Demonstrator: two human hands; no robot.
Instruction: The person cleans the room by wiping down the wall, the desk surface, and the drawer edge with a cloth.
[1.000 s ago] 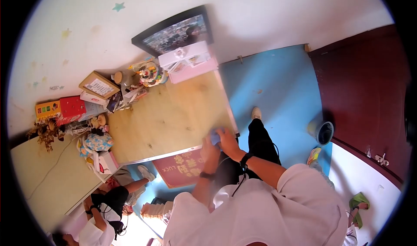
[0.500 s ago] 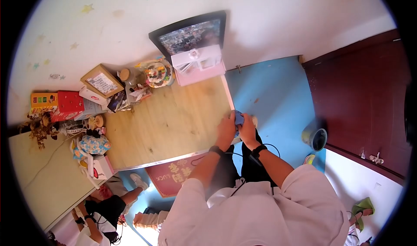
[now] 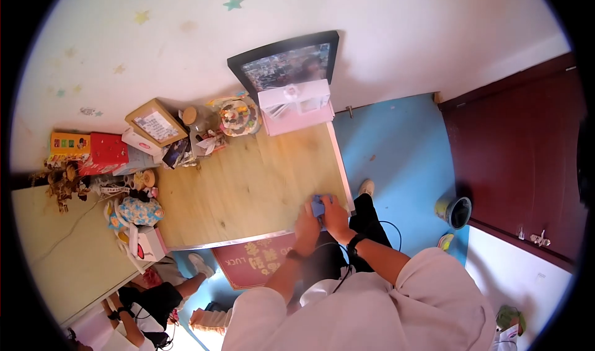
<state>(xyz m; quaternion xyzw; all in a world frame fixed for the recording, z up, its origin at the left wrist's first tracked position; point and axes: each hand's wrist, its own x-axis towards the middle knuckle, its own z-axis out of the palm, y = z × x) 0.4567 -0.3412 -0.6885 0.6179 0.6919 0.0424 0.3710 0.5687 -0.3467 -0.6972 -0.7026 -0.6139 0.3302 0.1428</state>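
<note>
Both my hands are together over the right front corner of the wooden tabletop (image 3: 248,190). Between them is a bunched blue cloth (image 3: 318,206), partly covered by my fingers. My left hand (image 3: 307,228) is closed on its left side, blurred a little. On its right side, my right hand (image 3: 336,217) is curled round the cloth. Whether the cloth touches the wood, I cannot tell.
Along the back stand a pink-and-white box (image 3: 299,118), a black picture frame (image 3: 282,62), a decorated round ornament (image 3: 238,116) and a brown frame (image 3: 155,124). A bin (image 3: 455,213) stands on the blue floor near the dark red door (image 3: 514,152). Another person (image 3: 145,307) is at lower left.
Both hands have moved with the blue cloth from the table's right edge down and slightly left, towards the front corner. The camera view has shifted a little.
</note>
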